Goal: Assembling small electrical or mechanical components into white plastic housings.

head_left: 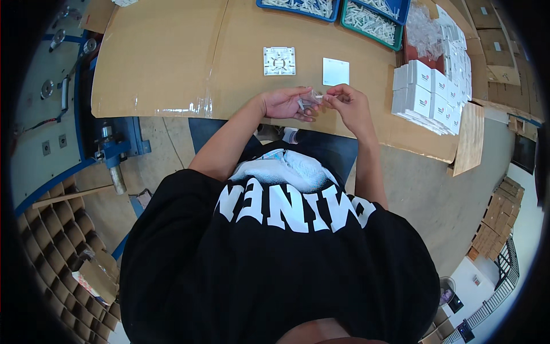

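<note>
Over the near edge of the cardboard-covered table, my left hand [282, 104] holds a small clear plastic bag [310, 101] with small white pieces in it. Its palm is turned up and its fingers curl about the bag. My right hand [352, 106] is closed in a pinch at the bag's right end, on a small white piece [320, 97] too small to identify. Just beyond my hands lie two separate square parts: a white moulded plastic frame [279, 61] with its ribbed inside facing up, and a smooth white square cover plate [336, 71] to its right.
Blue [306, 8] and green trays [372, 26] of small white pieces stand along the far edge. White boxes [421, 94] are stacked at the right, beside clear plastic bags [425, 33]. A blue-framed machine [117, 143] stands to the left, above cardboard dividers [51, 246].
</note>
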Available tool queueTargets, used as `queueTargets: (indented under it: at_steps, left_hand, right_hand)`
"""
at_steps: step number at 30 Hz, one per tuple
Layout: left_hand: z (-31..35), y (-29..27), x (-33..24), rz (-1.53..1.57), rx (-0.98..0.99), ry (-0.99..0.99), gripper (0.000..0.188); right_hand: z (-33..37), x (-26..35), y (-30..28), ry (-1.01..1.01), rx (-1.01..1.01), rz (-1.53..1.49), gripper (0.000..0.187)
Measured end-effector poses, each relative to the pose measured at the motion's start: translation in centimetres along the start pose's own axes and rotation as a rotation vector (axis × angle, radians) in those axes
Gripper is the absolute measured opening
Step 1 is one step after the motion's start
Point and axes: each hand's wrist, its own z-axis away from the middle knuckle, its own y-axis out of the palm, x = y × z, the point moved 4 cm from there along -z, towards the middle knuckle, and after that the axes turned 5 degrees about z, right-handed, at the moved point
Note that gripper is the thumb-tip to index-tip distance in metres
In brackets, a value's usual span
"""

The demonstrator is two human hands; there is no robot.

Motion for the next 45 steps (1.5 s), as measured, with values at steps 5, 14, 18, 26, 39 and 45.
queueTargets:
  at_steps: [5,14,18,26,39,45]
  left_hand:
    - [0.2,0.2,0.2,-0.032,-0.003,0.034,0.049]
    - [0.2,-0.3,0.5,-0.074,0.001,0.066,0.046]
    - [0.4,0.0,0.4,-0.120,-0.022,0.080,0.044]
    - [0.1,-1.0,0.5,-0.048,0.027,0.091,0.047]
    - [0.2,-0.5,0.2,-0.042,-0.011,0.103,0.046]
    - [0.1,0.2,0.2,-0.051,0.008,0.079,0.052]
  right_hand:
    - [-0.2,2.0,0.0,-0.141,0.074,0.304,0.008]
    - [-1.4,3.4,1.5,-0.304,0.214,0.574,0.009]
    - [-1.5,3.5,1.8,-0.381,0.276,0.648,0.014]
    - [-1.1,2.5,2.0,-0.244,0.352,0.242,0.017]
    - [-1.5,0.7,3.1,-0.010,0.370,0.158,0.044]
    - [-3.9,0.5,0.5,-0.228,0.288,0.270,0.038]
